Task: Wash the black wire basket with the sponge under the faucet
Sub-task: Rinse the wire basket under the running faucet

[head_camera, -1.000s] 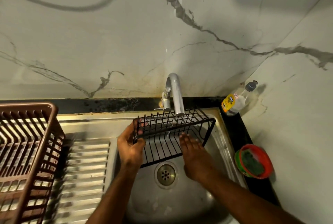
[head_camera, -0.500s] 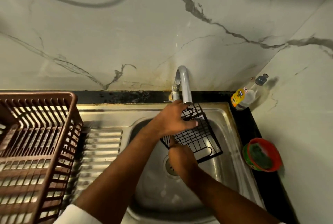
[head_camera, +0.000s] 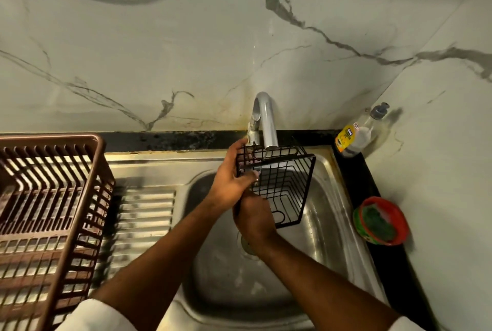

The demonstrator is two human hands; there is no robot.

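In the head view, the black wire basket is held tilted on edge over the stainless steel sink basin, its upper rim just under the spout of the curved chrome faucet. The left hand, at nine o'clock of the basket, is curled round its near-side wires. The right hand, at seven o'clock, is closed on the lower corner; what its fingers enclose cannot be told. No sponge is seen in either hand. A green scrubbing pad lies in the round red dish on the black counter at three o'clock of the basin, well apart from both hands.

A slip is judged the main risk: thin wet wires give little purchase, and the basket could drop against the basin. The rim could also be knocked against the spout while being turned. If one hand is freed for the pad, the basket would be carried by a single grip and might swing. Whether water is running cannot be told.
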